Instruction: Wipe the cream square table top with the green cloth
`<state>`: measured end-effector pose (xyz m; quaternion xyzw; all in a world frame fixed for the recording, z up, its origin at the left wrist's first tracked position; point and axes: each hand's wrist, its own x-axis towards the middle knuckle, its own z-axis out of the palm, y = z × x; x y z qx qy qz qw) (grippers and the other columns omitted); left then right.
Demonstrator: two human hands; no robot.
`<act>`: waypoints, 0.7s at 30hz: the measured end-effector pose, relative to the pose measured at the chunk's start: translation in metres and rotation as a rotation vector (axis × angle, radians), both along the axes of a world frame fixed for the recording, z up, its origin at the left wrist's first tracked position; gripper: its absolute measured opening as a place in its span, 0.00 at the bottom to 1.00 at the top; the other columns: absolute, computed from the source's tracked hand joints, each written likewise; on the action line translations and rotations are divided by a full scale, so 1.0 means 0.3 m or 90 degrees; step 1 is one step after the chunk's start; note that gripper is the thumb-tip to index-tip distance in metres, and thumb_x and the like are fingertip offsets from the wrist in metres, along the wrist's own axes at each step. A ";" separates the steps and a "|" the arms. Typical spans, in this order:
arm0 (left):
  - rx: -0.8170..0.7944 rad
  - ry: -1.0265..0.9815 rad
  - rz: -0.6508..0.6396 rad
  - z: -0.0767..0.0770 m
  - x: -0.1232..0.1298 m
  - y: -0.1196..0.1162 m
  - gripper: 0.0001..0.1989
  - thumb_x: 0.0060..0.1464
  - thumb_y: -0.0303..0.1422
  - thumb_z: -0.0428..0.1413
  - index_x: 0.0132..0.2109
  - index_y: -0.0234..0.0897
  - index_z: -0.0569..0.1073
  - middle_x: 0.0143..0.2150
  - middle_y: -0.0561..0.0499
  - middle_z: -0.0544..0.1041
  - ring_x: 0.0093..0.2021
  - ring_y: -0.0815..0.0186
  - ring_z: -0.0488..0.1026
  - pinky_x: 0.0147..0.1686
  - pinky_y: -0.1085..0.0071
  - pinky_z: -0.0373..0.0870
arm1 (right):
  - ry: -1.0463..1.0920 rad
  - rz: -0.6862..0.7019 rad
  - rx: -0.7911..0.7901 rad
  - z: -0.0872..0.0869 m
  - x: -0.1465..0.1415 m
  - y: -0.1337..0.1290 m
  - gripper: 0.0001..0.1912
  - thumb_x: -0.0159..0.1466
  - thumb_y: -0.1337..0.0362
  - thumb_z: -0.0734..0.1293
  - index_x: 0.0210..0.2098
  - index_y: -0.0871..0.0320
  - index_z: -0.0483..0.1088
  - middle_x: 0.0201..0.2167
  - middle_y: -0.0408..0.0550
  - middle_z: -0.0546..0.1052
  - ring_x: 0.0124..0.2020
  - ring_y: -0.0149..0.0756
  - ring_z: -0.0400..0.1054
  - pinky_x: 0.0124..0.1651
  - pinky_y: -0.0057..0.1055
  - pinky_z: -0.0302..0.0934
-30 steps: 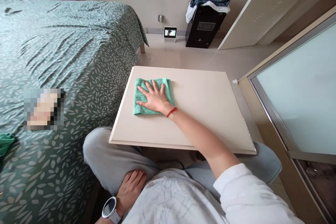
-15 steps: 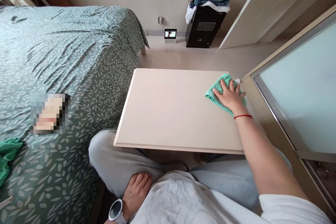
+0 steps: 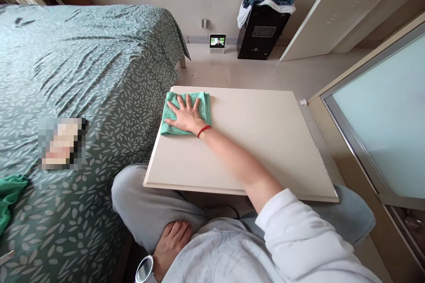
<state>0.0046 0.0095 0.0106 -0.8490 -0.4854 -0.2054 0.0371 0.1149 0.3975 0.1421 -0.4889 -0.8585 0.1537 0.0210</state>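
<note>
Fingers spread, my right hand (image 3: pixel 186 115) lies flat on a folded green cloth (image 3: pixel 169 127). The cloth rests at the far left corner of a cream tabletop (image 3: pixel 259 128), close to its left edge. My right forearm reaches across the board, with a red string at the wrist. On my left thigh rests my left hand (image 3: pixel 173 239), its fingers lying flat on the jeans with nothing visible in them. A watch (image 3: pixel 144 269) is on the left wrist.
Left of the table stands a bed (image 3: pixel 109 75) with a leaf-patterned cover; a blurred-out object and another green cloth (image 3: pixel 11 192) lie on it. A small screen (image 3: pixel 217 42) and a black cabinet (image 3: pixel 262 33) are by the wall. A frosted-glass panel (image 3: pixel 385 101) borders the right side.
My right hand and the green cloth have moved from the far right of the tabletop across to the far left corner. My left hand has stayed on the thigh.
</note>
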 end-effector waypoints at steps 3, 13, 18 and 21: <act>0.007 -0.004 0.004 0.002 0.001 -0.002 0.37 0.84 0.38 0.37 0.38 0.39 0.89 0.39 0.53 0.88 0.42 0.68 0.82 0.48 0.66 0.72 | 0.029 0.023 0.003 0.007 -0.036 0.054 0.45 0.80 0.36 0.57 0.88 0.49 0.50 0.90 0.54 0.40 0.89 0.70 0.30 0.83 0.79 0.28; 0.019 -0.004 0.003 0.002 0.004 0.004 0.38 0.84 0.38 0.36 0.38 0.40 0.88 0.39 0.53 0.88 0.42 0.68 0.82 0.48 0.66 0.72 | -0.061 -0.242 -0.003 -0.009 0.582 0.198 0.45 0.80 0.38 0.54 0.89 0.50 0.46 0.90 0.56 0.43 0.89 0.68 0.33 0.82 0.81 0.32; 0.022 0.002 -0.001 -0.004 0.002 0.002 0.38 0.84 0.38 0.35 0.38 0.41 0.88 0.38 0.53 0.88 0.42 0.68 0.81 0.48 0.67 0.71 | -0.045 -0.470 0.002 -0.027 0.967 0.158 0.45 0.80 0.38 0.55 0.88 0.53 0.50 0.89 0.62 0.45 0.89 0.71 0.34 0.82 0.80 0.33; 0.016 0.007 -0.002 -0.005 -0.001 -0.002 0.38 0.84 0.37 0.35 0.39 0.41 0.89 0.39 0.52 0.88 0.43 0.68 0.81 0.50 0.68 0.71 | -0.043 -0.542 0.014 -0.036 1.029 0.134 0.46 0.82 0.40 0.50 0.89 0.63 0.47 0.88 0.74 0.41 0.87 0.81 0.33 0.78 0.85 0.32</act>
